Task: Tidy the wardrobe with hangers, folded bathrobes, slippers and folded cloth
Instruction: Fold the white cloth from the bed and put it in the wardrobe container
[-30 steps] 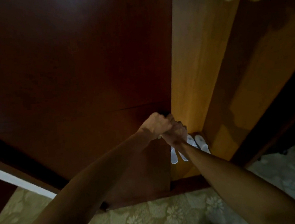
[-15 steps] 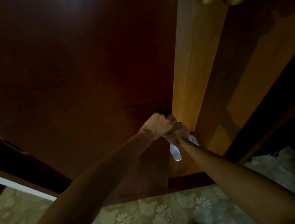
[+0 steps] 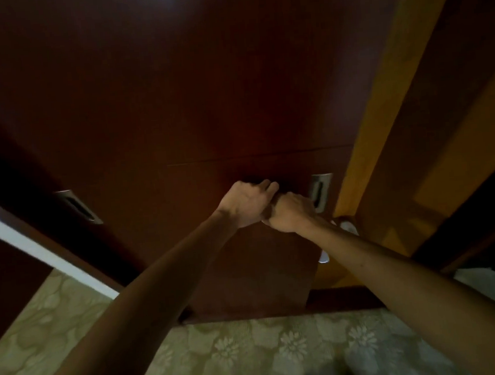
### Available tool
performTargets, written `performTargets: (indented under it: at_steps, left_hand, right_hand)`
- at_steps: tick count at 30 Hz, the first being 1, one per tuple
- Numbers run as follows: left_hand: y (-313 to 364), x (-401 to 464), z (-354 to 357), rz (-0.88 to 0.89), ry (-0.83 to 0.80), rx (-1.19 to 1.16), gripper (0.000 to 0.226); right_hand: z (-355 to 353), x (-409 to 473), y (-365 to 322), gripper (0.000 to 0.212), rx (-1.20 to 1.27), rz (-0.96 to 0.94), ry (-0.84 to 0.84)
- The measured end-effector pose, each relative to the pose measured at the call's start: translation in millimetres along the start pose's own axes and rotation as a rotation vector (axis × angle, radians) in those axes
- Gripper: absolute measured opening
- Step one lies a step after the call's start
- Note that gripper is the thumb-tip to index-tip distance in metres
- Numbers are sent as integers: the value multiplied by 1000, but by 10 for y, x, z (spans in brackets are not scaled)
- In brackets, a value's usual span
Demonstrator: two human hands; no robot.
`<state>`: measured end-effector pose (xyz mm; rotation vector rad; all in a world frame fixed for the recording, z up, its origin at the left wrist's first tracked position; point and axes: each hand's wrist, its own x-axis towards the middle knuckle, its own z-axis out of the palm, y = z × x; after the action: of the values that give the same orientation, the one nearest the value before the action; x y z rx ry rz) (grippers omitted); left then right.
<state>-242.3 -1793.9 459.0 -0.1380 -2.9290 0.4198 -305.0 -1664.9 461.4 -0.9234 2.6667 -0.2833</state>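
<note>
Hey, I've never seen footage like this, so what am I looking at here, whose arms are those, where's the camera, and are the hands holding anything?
There is no machine here. A person wears a wide-angle camera on the head, looking forward and down, so the two bare arms reaching in from the bottom are the person's own. There is only this one view.

The big dark red-brown panel is a wardrobe door. It has a metal recessed handle near its right edge, and another recessed handle sits on a panel at far left. The left hand and right hand are together against the door, fingers curled. Whether they grip anything is hidden.

To the right, a gap shows the lit yellowish wardrobe interior, with white slippers partly visible low inside it. Below is a floral-patterned carpet.
</note>
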Motion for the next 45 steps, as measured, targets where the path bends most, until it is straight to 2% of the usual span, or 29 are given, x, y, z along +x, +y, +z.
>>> performTargets:
  at_steps: [3,9,12,16,19,22,27,36,41,45]
  left_hand:
    - [-630,-714,144,-132,50,-66,25]
    - [-1892,-1999,160,-570,102,-95,28]
    - [-2299,-2460,174,-706,25,-49,26]
    - [-2607,-2728,279,-832,-121,52,54]
    - [-2703,-2756,342,-1034,-157,-89,61]
    - [-2806,-2759,348,-1242,-111,-320,57]
    - [-2916,-2745,402,-1377,-2,-628,43]
    - [-3038,-2637,508,-1486,227,-850,38]
    - [-3028,-2605,526,-1524,207,-769,21]
    - [-3051,-2579,465,-1447,158,-791,27]
  right_hand:
    - [241,71,-785,30,11,-46,19]
    - [772,193,-2432,28,67,-148,67]
    - [885,244,-3050,32,56,-180,98]
    - [935,312,-3551,39,14,-168,179]
    - [945,349,-3703,43,-16,-149,219]
    - [981,387,-3774,44,-64,-147,263]
    - [1069,393,-3881,50,-84,-139,297]
    - [1128,473,-4062,52,-53,-118,357]
    - [1118,540,-4051,53,-39,-74,374]
    - [1110,550,-4031,51,-41,-62,359]
